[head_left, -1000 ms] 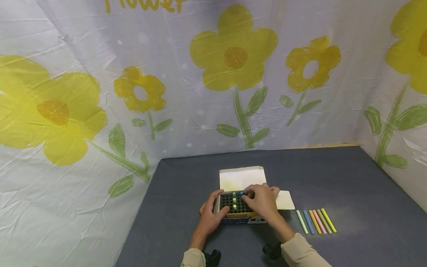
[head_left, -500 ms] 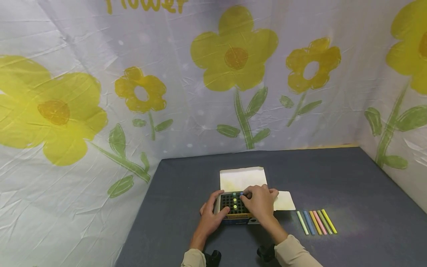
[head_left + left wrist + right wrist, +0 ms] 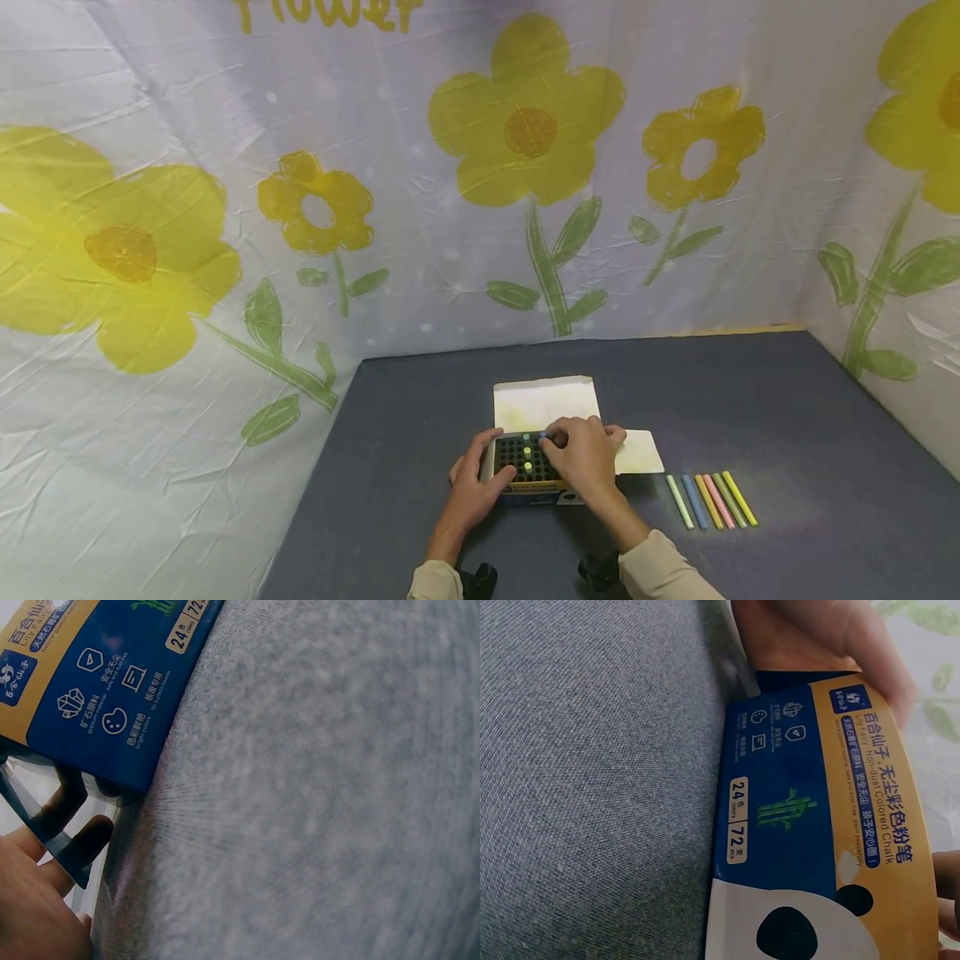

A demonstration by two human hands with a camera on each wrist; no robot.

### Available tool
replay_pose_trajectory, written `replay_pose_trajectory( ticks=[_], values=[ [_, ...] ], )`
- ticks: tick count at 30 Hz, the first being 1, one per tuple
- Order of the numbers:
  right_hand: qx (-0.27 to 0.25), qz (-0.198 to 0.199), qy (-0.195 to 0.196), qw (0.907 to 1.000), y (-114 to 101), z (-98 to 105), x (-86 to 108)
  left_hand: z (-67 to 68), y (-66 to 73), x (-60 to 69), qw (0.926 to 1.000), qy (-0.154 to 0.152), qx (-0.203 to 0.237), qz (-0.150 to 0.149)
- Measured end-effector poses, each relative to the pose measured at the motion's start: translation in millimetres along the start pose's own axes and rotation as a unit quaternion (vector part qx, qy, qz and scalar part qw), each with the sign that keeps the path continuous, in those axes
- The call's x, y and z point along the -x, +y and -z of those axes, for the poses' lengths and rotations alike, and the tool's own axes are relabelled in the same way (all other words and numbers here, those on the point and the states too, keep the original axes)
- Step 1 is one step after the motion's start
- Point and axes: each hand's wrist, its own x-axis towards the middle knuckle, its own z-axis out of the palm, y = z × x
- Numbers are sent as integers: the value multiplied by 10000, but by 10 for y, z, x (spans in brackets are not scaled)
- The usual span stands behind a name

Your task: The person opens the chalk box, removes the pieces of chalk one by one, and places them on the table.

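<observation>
An open chalk box [image 3: 531, 487] stands on the dark table, its dark holed insert facing up. From the left, my left hand [image 3: 468, 486] grips the box, thumb at the front edge and fingers along the side. My right hand [image 3: 588, 454] pinches the top of a blue chalk stick [image 3: 543, 434] at the insert's far right. Beside it, a green chalk [image 3: 527, 437] and two yellowish chalks, one behind the other [image 3: 528, 466], stand in holes. The box's printed blue and yellow side [image 3: 799, 802] fills much of the right wrist view. My right palm hides the box's right end.
Several loose chalk sticks [image 3: 712, 500] lie in a row to the right of the box. A white lid flap [image 3: 546, 398] stands open behind it, and a white side flap [image 3: 640, 452] sticks out right. Flower-printed cloth [image 3: 420, 275] walls the table's back and sides.
My right hand has shifted slightly left over the insert, still pinching the blue chalk. My left hand stays on the box, and the row of loose chalks is unmoved.
</observation>
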Motion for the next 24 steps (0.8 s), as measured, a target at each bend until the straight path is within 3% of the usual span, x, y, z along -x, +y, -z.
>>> replay_pose_trajectory(
  ticks=[10,24],
  values=[
    [-369,-58,-172,9992,-6,11,-1,4,-6,-2,9999,-35,87,-37],
    [-1122,148,-102,9935,17,49,-39,13,18,6,10000,9,3,32]
  ],
)
